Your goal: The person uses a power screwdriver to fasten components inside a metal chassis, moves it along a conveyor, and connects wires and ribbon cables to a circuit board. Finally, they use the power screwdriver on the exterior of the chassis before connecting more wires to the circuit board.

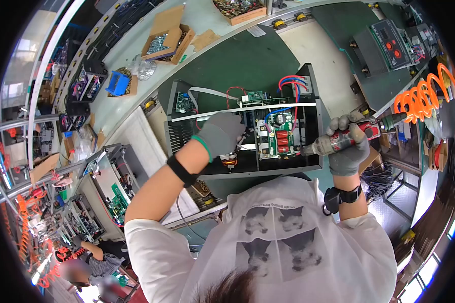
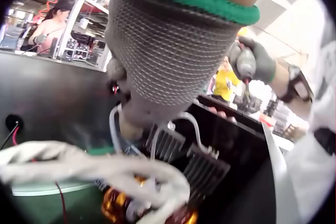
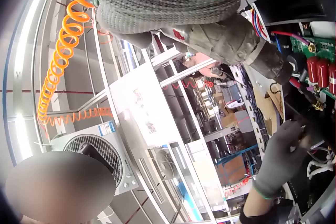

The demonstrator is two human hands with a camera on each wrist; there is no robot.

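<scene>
My gloved left hand (image 1: 221, 134) reaches down into the left part of an open black metal case (image 1: 283, 165). In the left wrist view, its fingertips are beside thin white wires (image 2: 198, 129) above finned heat sinks (image 2: 207, 171); whether they pinch one I cannot tell. A copper-wound coil (image 1: 229, 162) sits below that hand. My gloved right hand (image 1: 350, 157) grips a pneumatic screwdriver (image 1: 333, 143), its nose pointing left at the case's right side. Near that nose, a green circuit board (image 1: 273, 132) carries red cylindrical parts (image 1: 282, 143). Thick white sleeving (image 2: 94, 169) crosses the left wrist view.
An orange coiled air hose (image 1: 422, 98) hangs at the right. Boxes of small hardware (image 1: 159, 45) and a blue bin (image 1: 118, 83) stand on the back bench. A unit with red knobs (image 1: 389, 46) is at upper right. Another person (image 1: 98, 260) works at lower left.
</scene>
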